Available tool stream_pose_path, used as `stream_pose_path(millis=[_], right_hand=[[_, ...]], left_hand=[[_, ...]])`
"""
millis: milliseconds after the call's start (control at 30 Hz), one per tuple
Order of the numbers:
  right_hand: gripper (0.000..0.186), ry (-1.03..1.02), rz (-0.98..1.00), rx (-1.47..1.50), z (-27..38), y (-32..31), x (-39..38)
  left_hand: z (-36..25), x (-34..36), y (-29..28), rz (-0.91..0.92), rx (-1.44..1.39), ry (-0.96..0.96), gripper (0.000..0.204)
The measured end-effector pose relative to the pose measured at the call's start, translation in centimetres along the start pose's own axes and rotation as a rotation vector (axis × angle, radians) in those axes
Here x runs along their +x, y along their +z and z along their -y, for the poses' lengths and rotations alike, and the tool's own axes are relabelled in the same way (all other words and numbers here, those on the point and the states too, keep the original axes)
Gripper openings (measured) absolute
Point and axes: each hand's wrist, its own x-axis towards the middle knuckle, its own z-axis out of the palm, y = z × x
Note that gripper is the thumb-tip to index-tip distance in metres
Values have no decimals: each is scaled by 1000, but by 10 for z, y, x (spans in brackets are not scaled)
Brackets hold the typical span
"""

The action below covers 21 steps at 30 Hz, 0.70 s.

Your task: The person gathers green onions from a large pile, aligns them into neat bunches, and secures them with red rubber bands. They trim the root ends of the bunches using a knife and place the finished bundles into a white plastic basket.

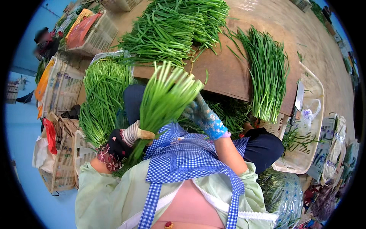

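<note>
My left hand [134, 133], in a striped glove, is closed round the leafy part of a bunch of garlic chives [162, 99]. The pale stem ends point up and away over my lap, slightly blurred. Beside the bunch, at its right, my right hand [206, 116] wears a blue patterned glove. Its fingers are stretched out near the stems; whether they touch them I cannot tell. A large heap of chives [171, 30] covers the far part of the brown board [225, 72]. Another bundle of chives [267, 72] lies at the board's right.
More chives [103, 95] fill a crate at my left. A knife [298, 99] rests by the board's right edge, next to a pale plastic crate [318, 126] with loose leaves. Stacked crates [63, 86] stand far left. Near my right side sits a clear bag of greens [284, 196].
</note>
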Motion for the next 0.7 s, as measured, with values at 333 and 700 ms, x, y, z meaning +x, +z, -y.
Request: stream_pose_path(millis=[333, 700], right_hand=[[100, -136, 169, 23, 12, -2, 23], [60, -126, 161, 180, 10, -10, 33]], left_hand=[[27, 13, 42, -82, 275, 35, 63], [2, 25, 36, 236, 118, -150, 54]])
